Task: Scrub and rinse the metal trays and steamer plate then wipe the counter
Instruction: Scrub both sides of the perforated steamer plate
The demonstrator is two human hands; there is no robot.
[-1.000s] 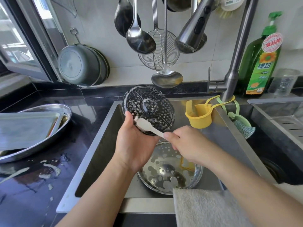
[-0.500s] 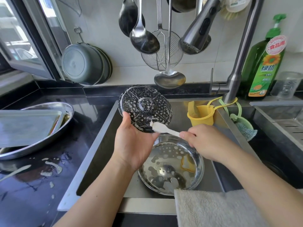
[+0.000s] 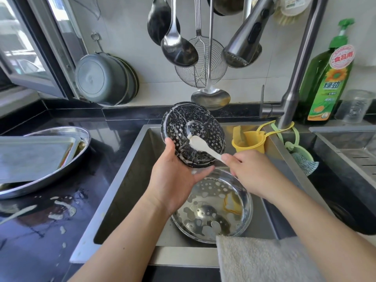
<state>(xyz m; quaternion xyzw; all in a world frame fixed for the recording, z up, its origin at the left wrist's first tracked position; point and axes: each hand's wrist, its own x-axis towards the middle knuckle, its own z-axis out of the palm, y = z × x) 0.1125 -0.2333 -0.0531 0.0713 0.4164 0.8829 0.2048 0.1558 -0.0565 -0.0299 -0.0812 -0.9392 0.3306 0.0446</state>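
- Since a second ago, the brush (image 3: 200, 145) head is moved from the steamer plate's (image 3: 193, 134) lower edge up to its centre; scrubbing is judged under way, rinsing not yet begun.
- Left hand (image 3: 175, 180) fingers are curled under the plate's rim, above the sink (image 3: 130, 165).
- Right hand (image 3: 252, 171) fingers are pinched on the brush handle.
- A suds-spotted round tray (image 3: 242, 224) is seen in the sink.
- Metal trays (image 3: 30, 157) are stacked on the wet surface (image 3: 40, 231).

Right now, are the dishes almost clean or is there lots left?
Lots left. Nothing looks finished yet. The left hand holds the soapy steamer plate while the right hand scrubs it with a brush. The sudsy pan, stacked trays and foam-splattered counter wait.
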